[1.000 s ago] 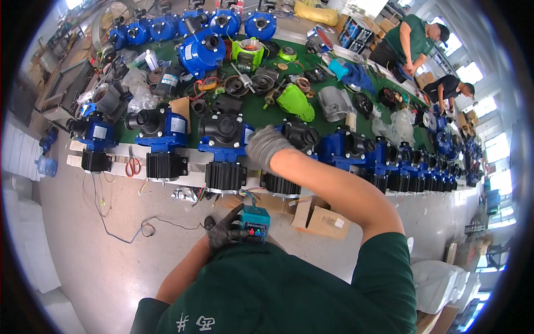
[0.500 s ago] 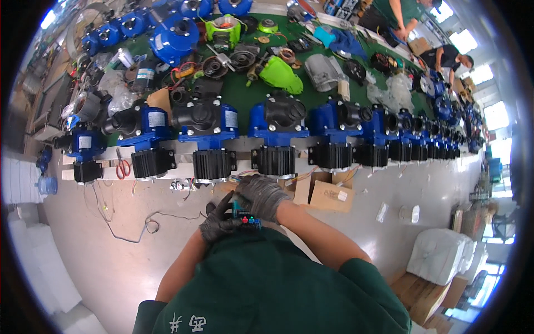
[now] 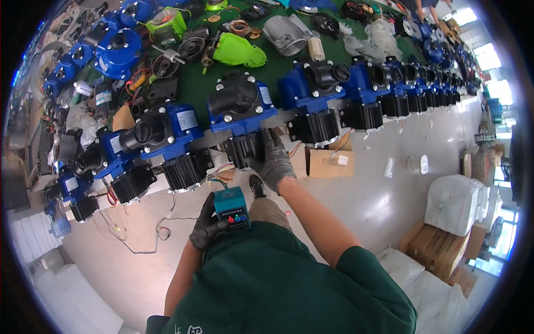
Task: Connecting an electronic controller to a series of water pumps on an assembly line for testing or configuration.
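Our left hand (image 3: 207, 225) gripped a small teal control box (image 3: 232, 207) with coloured buttons, held just below the blue pump (image 3: 240, 106) at the worktop (image 3: 278, 67) edge. Our right hand (image 3: 273, 161) curled against that pump's black finned motor (image 3: 246, 149), wires running from motor to box. Testing seemed underway, with a long row of like pumps beside it. A closed cardboard box (image 3: 328, 163) sat under the pump; its contents were hidden.
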The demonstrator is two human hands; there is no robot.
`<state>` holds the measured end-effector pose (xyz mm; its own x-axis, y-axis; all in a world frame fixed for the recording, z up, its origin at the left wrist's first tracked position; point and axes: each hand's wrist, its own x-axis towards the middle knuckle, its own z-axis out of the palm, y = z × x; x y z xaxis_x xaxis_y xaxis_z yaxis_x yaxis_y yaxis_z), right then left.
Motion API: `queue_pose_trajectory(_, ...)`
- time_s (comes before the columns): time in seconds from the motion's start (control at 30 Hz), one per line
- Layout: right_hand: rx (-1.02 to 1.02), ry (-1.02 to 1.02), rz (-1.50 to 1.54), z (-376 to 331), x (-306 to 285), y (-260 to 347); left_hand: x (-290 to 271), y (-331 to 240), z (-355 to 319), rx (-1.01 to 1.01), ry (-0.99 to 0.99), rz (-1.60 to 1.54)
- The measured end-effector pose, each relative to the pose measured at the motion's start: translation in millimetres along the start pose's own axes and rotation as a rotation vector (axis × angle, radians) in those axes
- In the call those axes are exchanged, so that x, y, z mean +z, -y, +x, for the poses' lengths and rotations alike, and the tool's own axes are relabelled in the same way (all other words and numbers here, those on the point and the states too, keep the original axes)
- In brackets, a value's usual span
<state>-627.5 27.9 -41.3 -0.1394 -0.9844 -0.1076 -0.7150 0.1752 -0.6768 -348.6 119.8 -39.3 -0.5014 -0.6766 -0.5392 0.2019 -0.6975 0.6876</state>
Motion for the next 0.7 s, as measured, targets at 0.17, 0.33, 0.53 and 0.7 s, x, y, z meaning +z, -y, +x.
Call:
queue_pose_trajectory(0.17, 0.09, 0.117, 0.049, 13.9, -2.0, 7.2, 5.4, 1.5, 1.0, 0.01, -0.037, -0.036)
queue_pose_trajectory(0.33, -0.024, 0.09, 0.119, 27.0, 6.7, -14.4, 7.6, -3.8, 3.0, 0.018, -0.037, -0.087)
queue_pose_trajectory(0.53, -0.077, 0.17, 0.295, 40.9, 25.0, -41.2, -4.0, 0.3, 0.7, -0.011, -0.082, -0.057)
queue_pose_trajectory(0.7, -0.099, 0.084, 0.494, 38.2, 46.6, -55.3, -1.3, -1.6, 0.8, -0.019, -0.064, -0.061)
